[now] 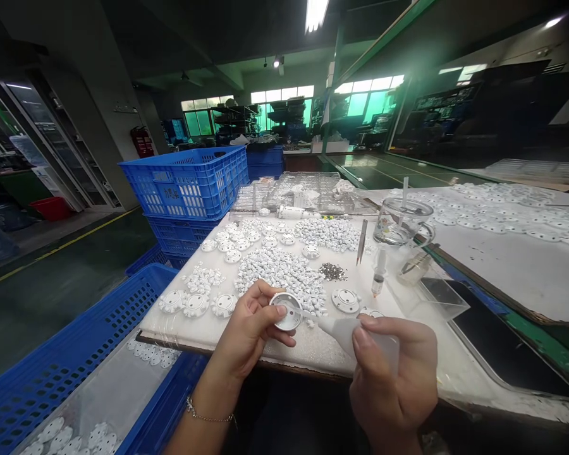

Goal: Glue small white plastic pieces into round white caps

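Observation:
Between the thumb and fingers of my left hand (253,325) is a small round white plastic part (291,319), its hollow face turned toward me. My right hand (396,373) is closed round a translucent squeeze bottle (339,332), whose thin nozzle points left at the part. Whether the tip touches it I cannot tell. Behind my left hand spreads a heap of small white pieces (277,272). Round white discs (225,304) lie to its left, and another white disc (346,299) lies beyond the bottle. A small pile of dark bits (332,272) sits farther back.
Tweezers (361,241), a syringe (378,278) and a glass mug (401,224) stand at the right. A dark tablet-like panel (507,341) lies at the right edge. Blue crates (184,183) are stacked at the left, with a blue basket (76,360) below the table (194,332).

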A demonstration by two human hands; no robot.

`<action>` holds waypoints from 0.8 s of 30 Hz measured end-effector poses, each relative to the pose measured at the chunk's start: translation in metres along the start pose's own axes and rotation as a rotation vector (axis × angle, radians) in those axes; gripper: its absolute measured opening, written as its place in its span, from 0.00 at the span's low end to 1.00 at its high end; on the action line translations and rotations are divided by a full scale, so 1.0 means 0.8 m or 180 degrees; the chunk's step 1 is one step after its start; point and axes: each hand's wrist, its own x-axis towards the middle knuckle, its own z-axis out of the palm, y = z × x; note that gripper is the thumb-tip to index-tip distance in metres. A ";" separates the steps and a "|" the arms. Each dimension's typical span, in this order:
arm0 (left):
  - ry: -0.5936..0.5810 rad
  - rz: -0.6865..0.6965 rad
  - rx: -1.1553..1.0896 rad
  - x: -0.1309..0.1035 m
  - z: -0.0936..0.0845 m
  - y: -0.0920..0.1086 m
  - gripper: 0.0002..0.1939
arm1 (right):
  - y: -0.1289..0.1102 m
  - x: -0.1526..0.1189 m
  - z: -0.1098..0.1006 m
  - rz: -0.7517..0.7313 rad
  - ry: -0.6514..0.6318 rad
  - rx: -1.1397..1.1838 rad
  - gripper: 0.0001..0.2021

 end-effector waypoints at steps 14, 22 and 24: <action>-0.0040 -0.0027 -0.0007 0.000 0.000 0.001 0.17 | 0.010 -0.005 0.003 0.0080 0.0002 0.0164 0.04; -0.0026 -0.0045 -0.0007 -0.001 0.001 0.003 0.16 | 0.014 -0.006 -0.001 0.0035 -0.0064 0.0169 0.04; -0.0038 -0.0054 -0.0011 -0.001 0.001 0.003 0.16 | 0.013 -0.006 -0.001 0.0025 -0.0124 0.0133 0.04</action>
